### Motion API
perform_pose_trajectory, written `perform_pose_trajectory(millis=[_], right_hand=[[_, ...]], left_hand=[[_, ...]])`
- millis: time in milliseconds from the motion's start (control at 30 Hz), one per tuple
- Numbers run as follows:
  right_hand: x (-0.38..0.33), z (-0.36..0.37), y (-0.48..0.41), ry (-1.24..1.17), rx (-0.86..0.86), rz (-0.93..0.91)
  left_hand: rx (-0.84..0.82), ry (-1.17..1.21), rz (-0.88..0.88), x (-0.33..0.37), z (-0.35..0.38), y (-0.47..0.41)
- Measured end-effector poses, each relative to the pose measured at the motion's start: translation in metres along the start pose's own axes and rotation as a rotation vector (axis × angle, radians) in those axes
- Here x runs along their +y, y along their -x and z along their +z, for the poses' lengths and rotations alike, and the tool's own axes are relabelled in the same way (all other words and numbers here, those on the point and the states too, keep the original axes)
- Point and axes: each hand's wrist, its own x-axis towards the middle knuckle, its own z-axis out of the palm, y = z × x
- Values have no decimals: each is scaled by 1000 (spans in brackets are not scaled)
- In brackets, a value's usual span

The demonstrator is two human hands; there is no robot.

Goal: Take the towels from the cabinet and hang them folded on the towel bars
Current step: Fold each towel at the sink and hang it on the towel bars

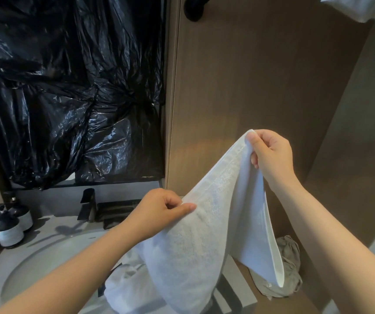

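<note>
A white towel [207, 227] hangs in front of the brown wooden cabinet wall [261, 75], stretched between both my hands. My right hand [270, 155] pinches one corner of its hem, held higher. Lower and to the left, my left hand [161, 211] pinches the towel's edge between thumb and curled fingers. The towel's lower part drapes down over a second white cloth [125, 288] below. A black bar end [195, 7] juts out at the top of the cabinet wall. Another white towel [368, 10] shows at the top right corner.
Black plastic sheeting [68, 87] covers the area above the sink. A black faucet [89, 205] and two dark pump bottles [9, 225] stand by the round basin [37, 264]. A grey cloth bag [288, 268] lies on the cabinet shelf at lower right.
</note>
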Motion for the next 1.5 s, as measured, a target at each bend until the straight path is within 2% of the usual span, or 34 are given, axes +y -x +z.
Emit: perform_pose_trajectory(millis=[500, 833, 1100, 1200, 1333, 1500], right_hand=[[34, -20, -18, 54, 126, 113], [58, -29, -21, 95, 190, 211], [71, -26, -22, -4, 216, 346], [74, -26, -22, -8, 229, 385], [78, -23, -22, -60, 266, 526], [81, -16, -20, -92, 276, 591]], left_hand=[[20, -183, -38, -34, -13, 4], [54, -222, -132, -65, -47, -4], [315, -192, -143, -64, -81, -32], [423, -50, -172, -56, -87, -39], [584, 179, -237, -47, -85, -48], [727, 243, -321, -45, -79, -58]])
